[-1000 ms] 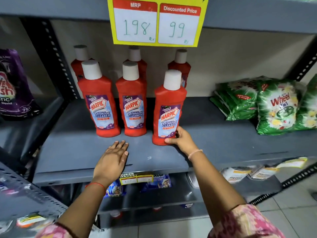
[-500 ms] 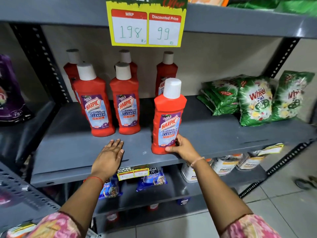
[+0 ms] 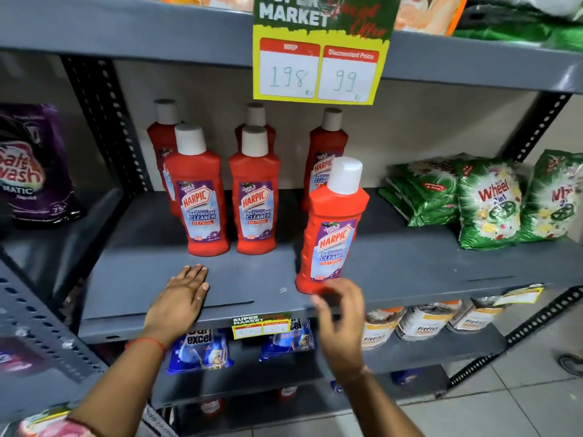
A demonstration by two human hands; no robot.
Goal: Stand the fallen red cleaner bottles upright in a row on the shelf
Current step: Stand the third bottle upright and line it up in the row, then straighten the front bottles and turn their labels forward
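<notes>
**Inspector:** Red plastic cleaner bottles with white caps: six on the grey metal shelf, all standing. Three at the back, two in front, namely the front-left bottle and the front-middle bottle. The sixth, the near bottle, stands apart to the right, close to the shelf's front lip and leaning slightly.

**Supervisor:** And the hands?

**Inspector:** The left hand lies flat and open on the shelf, holding nothing. The right hand is blurred just below the near bottle's base, fingers loosely curled; it appears released from the bottle, though I cannot tell whether a fingertip touches it.

**Supervisor:** Risks?

**Inspector:** In my judgement, the near bottle is the weak point. It stands out of line with the front pair, near the edge. A knock from the right hand could tip it forward off the shelf towards the tiled floor. Pushed back carelessly, it could topple into the back-right bottle directly behind it.

**Supervisor:** Room to work?

**Inspector:** Adequate. Bare shelf lies between the front-middle bottle and the near bottle, enough to slide it back into line. The green detergent packets to the right sit well apart. The yellow price card hangs above the caps, clear of them.
</notes>
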